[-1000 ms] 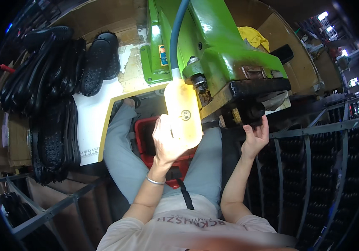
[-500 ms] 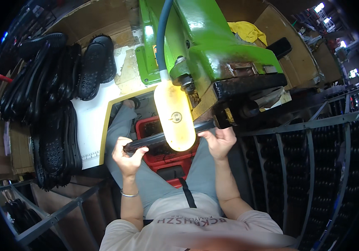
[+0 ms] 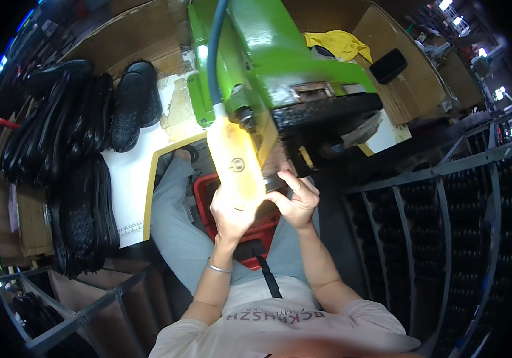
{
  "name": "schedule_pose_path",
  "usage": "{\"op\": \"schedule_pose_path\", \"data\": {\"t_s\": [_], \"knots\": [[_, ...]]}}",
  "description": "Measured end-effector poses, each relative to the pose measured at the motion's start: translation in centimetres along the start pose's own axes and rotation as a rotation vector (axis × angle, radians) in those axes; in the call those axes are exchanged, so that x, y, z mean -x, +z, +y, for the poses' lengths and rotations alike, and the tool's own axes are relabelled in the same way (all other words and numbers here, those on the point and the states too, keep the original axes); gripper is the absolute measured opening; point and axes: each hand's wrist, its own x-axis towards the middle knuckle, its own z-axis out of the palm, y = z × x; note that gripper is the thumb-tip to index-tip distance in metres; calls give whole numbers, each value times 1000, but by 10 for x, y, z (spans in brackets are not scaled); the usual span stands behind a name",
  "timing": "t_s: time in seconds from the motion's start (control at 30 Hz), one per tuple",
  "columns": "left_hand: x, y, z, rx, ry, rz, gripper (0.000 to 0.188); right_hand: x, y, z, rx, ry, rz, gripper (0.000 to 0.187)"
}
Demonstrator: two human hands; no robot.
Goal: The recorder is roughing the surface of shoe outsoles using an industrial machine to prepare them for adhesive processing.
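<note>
Two hands are seen, the left hand and the right hand. One green machine, one red crate, one yellow cloth and one bracelet are counted.

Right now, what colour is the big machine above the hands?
Bright green machine, with a yellowish cover in front; seen in the head view.
</note>
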Motion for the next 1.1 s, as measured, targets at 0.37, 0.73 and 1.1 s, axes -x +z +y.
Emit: {"op": "schedule_pose_path", "data": {"t_s": [0.37, 0.73, 1.1], "knots": [[42, 60, -8, 1058, -536, 132, 52, 115, -12, 129, -917, 867, -102, 53], [34, 27, -39, 779, -307, 105, 58, -18, -115, 38, 237, 346, 173, 49], [44, -80, -69, 911, -271, 304, 49, -12, -8, 5, 20, 166, 9, 73]]}}
